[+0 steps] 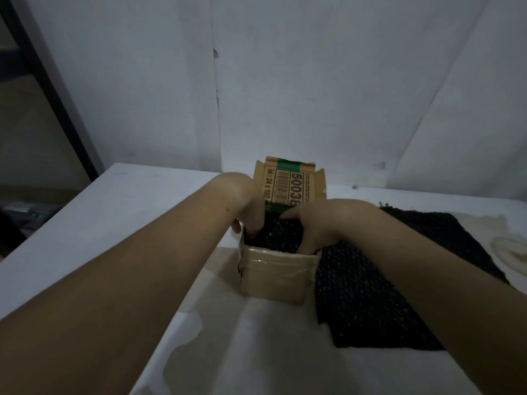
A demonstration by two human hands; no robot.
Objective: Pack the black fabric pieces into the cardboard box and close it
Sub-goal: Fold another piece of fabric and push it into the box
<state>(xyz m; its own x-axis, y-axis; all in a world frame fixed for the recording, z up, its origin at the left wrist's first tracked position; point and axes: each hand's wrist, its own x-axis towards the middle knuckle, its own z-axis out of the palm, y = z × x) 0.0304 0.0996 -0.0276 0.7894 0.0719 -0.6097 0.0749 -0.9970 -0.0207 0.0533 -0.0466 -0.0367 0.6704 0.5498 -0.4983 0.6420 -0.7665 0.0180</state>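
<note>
Head view: cardboard box (273, 280) on white bench (114, 223), lid flap (291, 183) standing open at back. One black fabric piece (285, 235) sits inside. Left hand (249, 212) grips box's left wall, thumb outside, fingers inside. Right hand (313, 223) has fingers dug into that piece; grasp unclear. Flat fabric piece (370, 295) lies on bench, touching box's right side.

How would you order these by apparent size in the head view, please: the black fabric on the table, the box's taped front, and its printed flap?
1. black fabric on the table.
2. Unranked: taped front and printed flap look alike; the flap sits farther.
</note>
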